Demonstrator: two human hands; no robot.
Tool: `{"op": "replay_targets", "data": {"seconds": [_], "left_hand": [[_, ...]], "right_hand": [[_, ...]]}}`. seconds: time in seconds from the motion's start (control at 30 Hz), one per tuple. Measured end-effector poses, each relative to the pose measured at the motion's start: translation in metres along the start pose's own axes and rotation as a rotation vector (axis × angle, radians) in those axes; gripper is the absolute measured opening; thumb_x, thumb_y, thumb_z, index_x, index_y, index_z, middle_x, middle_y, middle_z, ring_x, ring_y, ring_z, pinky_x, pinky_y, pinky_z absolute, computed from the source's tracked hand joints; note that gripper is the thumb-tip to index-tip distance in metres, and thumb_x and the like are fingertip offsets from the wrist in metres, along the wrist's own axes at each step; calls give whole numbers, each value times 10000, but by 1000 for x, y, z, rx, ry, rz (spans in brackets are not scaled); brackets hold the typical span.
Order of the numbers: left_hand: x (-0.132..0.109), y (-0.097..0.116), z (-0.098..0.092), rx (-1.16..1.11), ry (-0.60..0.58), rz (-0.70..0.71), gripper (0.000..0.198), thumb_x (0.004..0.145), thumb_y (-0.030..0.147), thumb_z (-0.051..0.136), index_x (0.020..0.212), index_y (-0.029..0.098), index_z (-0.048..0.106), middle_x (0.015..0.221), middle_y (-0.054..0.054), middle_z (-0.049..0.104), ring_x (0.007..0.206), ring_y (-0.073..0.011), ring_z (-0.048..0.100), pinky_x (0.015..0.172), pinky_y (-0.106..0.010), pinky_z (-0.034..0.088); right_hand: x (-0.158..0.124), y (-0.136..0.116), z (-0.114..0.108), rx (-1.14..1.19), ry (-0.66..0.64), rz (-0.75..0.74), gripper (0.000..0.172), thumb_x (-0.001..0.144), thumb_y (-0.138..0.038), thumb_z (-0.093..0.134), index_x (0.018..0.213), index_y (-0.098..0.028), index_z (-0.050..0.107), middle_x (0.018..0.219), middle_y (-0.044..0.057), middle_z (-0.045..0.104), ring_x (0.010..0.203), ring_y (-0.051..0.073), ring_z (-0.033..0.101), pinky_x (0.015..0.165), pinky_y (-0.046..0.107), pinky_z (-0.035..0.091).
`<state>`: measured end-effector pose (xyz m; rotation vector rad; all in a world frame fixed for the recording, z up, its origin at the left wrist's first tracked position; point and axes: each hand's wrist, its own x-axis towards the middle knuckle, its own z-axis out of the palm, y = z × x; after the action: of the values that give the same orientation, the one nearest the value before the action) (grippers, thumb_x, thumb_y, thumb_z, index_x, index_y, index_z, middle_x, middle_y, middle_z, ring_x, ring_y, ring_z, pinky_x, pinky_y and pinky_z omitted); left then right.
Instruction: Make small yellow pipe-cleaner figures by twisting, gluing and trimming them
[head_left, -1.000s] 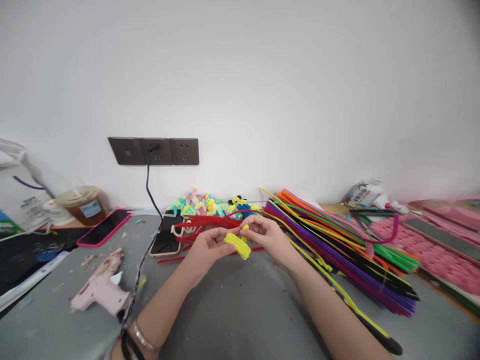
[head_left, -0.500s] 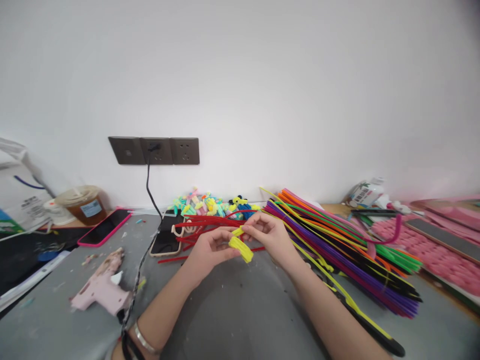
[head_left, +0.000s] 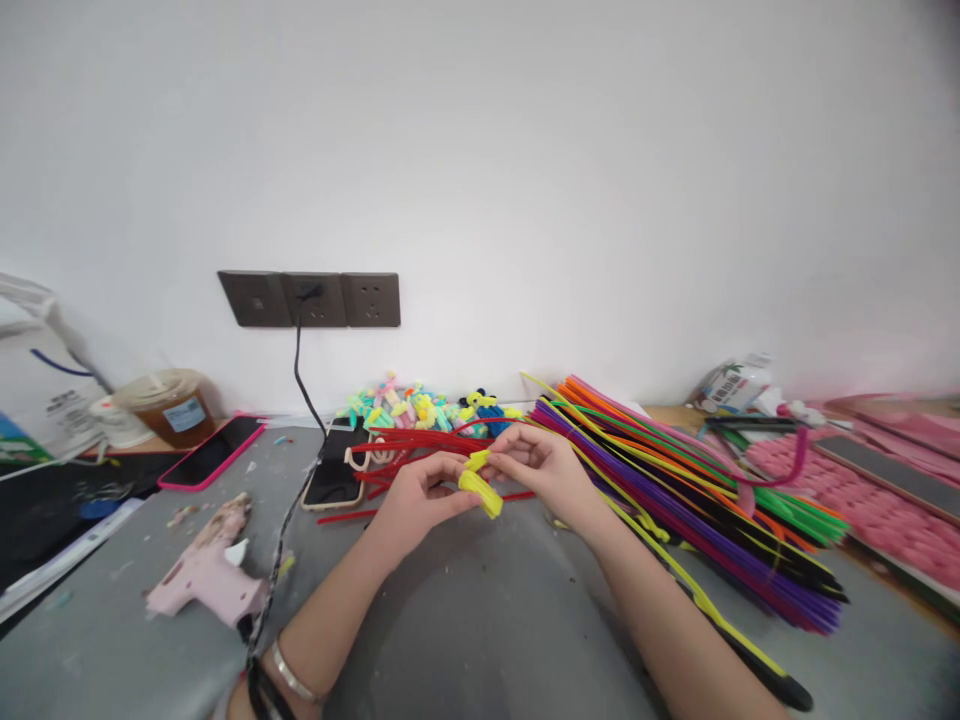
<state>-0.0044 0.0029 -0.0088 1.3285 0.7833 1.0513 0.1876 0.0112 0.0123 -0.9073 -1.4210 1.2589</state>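
Above the grey table (head_left: 480,620), both hands meet on a coiled yellow pipe-cleaner piece (head_left: 481,492). My left hand (head_left: 416,497) pinches the coil's lower left end. My right hand (head_left: 544,468) pinches its short upper end with fingertips pressed together. Red pipe cleaners (head_left: 420,445) lie just behind the hands.
A big fan of coloured pipe cleaners (head_left: 697,490) lies right of the hands. A pink glue gun (head_left: 206,580) rests at left, its cable running to wall sockets (head_left: 309,298). Two phones (head_left: 211,452) (head_left: 334,478), small finished figures (head_left: 420,408), a lidded cup (head_left: 169,405) and pink trays (head_left: 870,500) ring the work area.
The yellow coil has turned slightly and shifted a little right between my fingers. My right fingertips now pinch its upper end closer. Nothing else has moved.
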Motion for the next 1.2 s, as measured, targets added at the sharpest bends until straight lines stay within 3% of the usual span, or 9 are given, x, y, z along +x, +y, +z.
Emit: {"op": "replay_targets", "data": {"seconds": [0.37,0.57,0.9,1.2], "left_hand": [[-2,3,2,19,44,-11,227,636,289,832,750,156,687,1022,-74,678,964,-227,631,829,-304,504],[-2,7,5,-81,108,-24,216,606,278,850,727,168,708,930,-47,714,945,-217,636,906,-324,473],[-2,9,7,-92,69,-37,224,610,287,853,726,163,707,868,-44,731,870,-204,657,836,-313,504],[-3,9,6,-96,102,-88,309,580,337,874,785,160,725,852,-55,760,847,-218,687,824,-327,521]], "right_hand": [[1,0,-1,-4,-36,17,312,706,-426,797,740,-178,612,745,23,707,697,162,696,671,280,554],[-2,-3,0,-3,-44,-21,291,722,-419,788,733,-188,611,792,34,708,710,160,685,693,297,566],[-1,-4,1,26,-57,-1,307,727,-423,788,735,-185,593,776,34,707,703,159,690,695,299,576],[-2,-5,2,29,-75,-6,305,747,-433,771,752,-188,589,769,30,695,697,162,679,687,304,568]]}}
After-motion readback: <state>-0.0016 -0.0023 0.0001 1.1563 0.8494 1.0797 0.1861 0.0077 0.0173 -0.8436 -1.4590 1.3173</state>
